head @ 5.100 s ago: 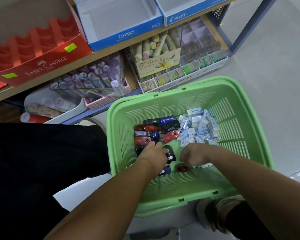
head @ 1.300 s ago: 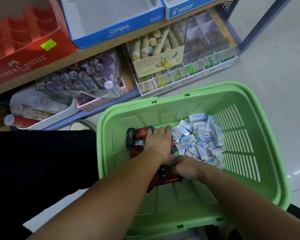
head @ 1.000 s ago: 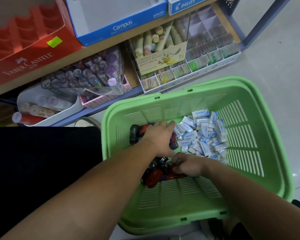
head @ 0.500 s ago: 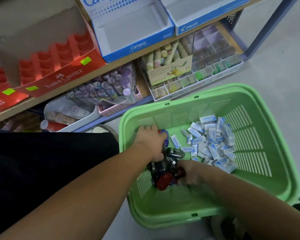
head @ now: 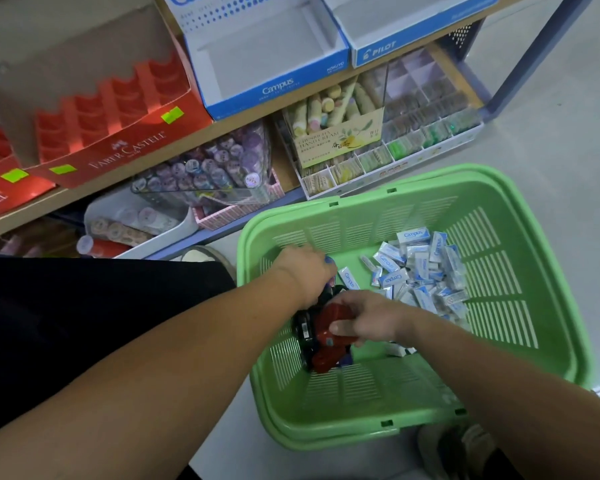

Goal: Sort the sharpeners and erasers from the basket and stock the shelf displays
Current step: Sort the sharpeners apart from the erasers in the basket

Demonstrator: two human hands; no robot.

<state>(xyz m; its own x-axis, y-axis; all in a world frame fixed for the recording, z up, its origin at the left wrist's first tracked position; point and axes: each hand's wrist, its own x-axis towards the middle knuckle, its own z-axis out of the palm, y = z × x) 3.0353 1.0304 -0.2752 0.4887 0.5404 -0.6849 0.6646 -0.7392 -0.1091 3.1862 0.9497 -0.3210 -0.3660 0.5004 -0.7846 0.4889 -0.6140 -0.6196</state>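
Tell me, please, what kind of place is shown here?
Most likely a stationery shop. Branded display boxes sit on a shelf, a tray of small goods stands below, and a green basket on the floor holds packaged erasers.

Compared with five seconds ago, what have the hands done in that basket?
The sharpeners, once spread beside the erasers, have been raked into a clump at the basket's near-left. The right hand now grips a red one; the left hand covers others. The erasers remain in their pile, and the shelf boxes are still empty.
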